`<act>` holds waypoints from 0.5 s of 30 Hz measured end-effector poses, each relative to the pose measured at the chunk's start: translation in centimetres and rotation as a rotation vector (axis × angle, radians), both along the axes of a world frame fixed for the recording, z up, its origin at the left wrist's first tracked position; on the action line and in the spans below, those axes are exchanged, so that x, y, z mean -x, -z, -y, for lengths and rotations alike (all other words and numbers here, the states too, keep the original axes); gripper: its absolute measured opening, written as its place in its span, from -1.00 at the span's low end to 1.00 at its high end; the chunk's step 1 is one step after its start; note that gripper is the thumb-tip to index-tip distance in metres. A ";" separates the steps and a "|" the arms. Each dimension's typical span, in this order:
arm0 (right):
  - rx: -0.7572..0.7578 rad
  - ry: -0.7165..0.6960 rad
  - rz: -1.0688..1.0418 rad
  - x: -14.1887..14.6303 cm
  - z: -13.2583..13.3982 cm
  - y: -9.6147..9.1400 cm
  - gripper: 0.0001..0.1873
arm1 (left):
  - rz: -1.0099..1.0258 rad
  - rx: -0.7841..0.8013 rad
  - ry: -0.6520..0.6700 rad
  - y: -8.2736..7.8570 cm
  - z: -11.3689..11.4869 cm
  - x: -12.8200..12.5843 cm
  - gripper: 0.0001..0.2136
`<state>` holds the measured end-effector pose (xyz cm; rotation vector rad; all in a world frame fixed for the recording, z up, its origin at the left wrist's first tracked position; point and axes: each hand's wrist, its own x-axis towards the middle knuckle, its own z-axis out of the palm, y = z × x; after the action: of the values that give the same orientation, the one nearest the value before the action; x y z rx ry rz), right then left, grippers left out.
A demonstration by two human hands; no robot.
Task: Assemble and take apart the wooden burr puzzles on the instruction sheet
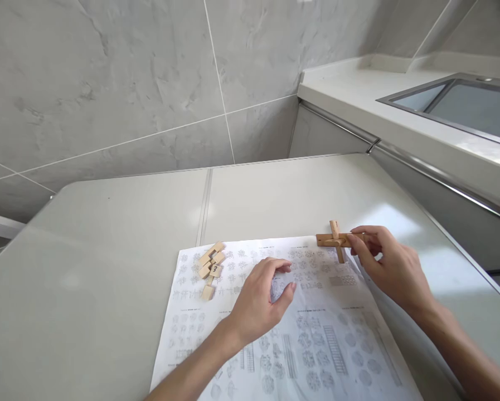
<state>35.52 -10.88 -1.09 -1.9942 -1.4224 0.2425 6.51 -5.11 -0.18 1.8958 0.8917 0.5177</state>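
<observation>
My right hand [389, 264] pinches one end of a flat wooden piece in a cross-shaped wooden puzzle [336, 240], at the far right corner of a printed paper sheet [241, 340]. A round rod and another stick cross the flat piece. My left hand [264, 292] hovers over or rests on the middle of the sheet, thumb and fingers apart with nothing between them. To its left, on the sheet, lies a cluster of pale wooden puzzle pieces [212, 267], joined or stacked together. One block shows a black "3". Whether they interlock is too small to tell.
The sheet lies on a white table [120, 250] with a seam across its top. Behind it rises a grey tiled wall [141, 83]. At right stands a white counter [341, 92] with a metal-framed sink or hob panel [454, 106], above grey cabinets [433, 189].
</observation>
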 end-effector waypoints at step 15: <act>-0.051 0.022 0.073 -0.1 0.4 0.4 -0.65 | 0.000 -0.085 -0.012 0.3 -0.2 -0.2 -0.79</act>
<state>35.58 -11.29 -1.48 -1.9938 -1.4371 0.1234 6.75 -4.92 -0.45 1.9679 0.8943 0.5707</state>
